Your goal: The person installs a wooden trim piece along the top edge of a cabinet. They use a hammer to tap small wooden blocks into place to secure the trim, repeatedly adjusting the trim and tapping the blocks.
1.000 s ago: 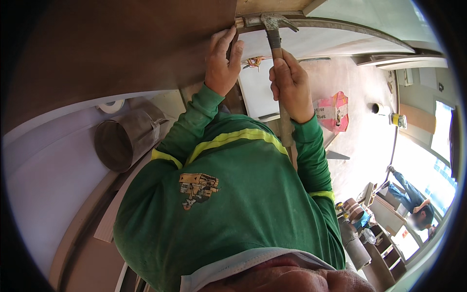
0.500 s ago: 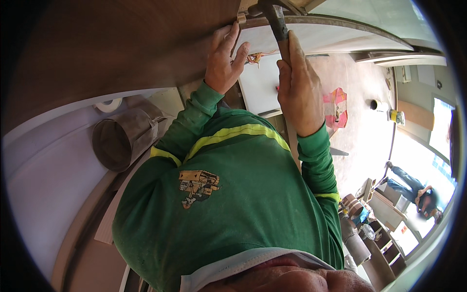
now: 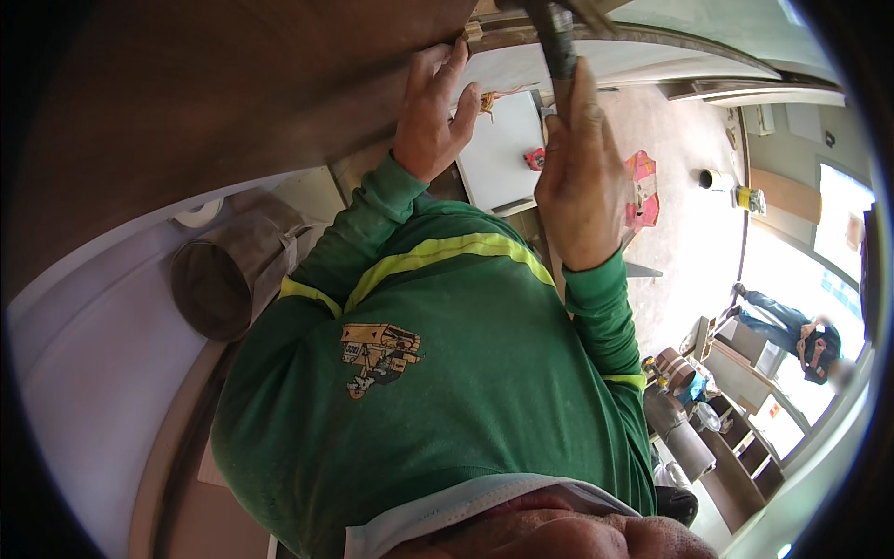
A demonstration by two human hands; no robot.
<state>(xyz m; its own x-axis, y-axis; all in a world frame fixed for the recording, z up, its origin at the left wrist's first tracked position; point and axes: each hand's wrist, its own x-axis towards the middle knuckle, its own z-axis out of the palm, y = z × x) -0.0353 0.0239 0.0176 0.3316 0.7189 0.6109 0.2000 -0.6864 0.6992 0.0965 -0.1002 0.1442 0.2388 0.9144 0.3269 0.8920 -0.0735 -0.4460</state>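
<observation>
Your right hand (image 3: 585,182) grips a dark-headed, wooden-handled claw hammer (image 3: 558,56) at the top of the view, its blurred head partly cut off by the upper edge. The tool is probably stiff, sturdy and head-heavy, with little risk of breaking; the bare wood, low on the handle, looks the surest hold. Your fingers lie fairly straight along it, the long green sleeve (image 3: 599,312) nearly upright below. Your left hand (image 3: 433,130), thumb spread from the fingers, reaches up by a broad, dark brown wooden panel (image 3: 251,121), one fingertip near a small, pale wooden block (image 3: 474,32); contact cannot be confirmed.
</observation>
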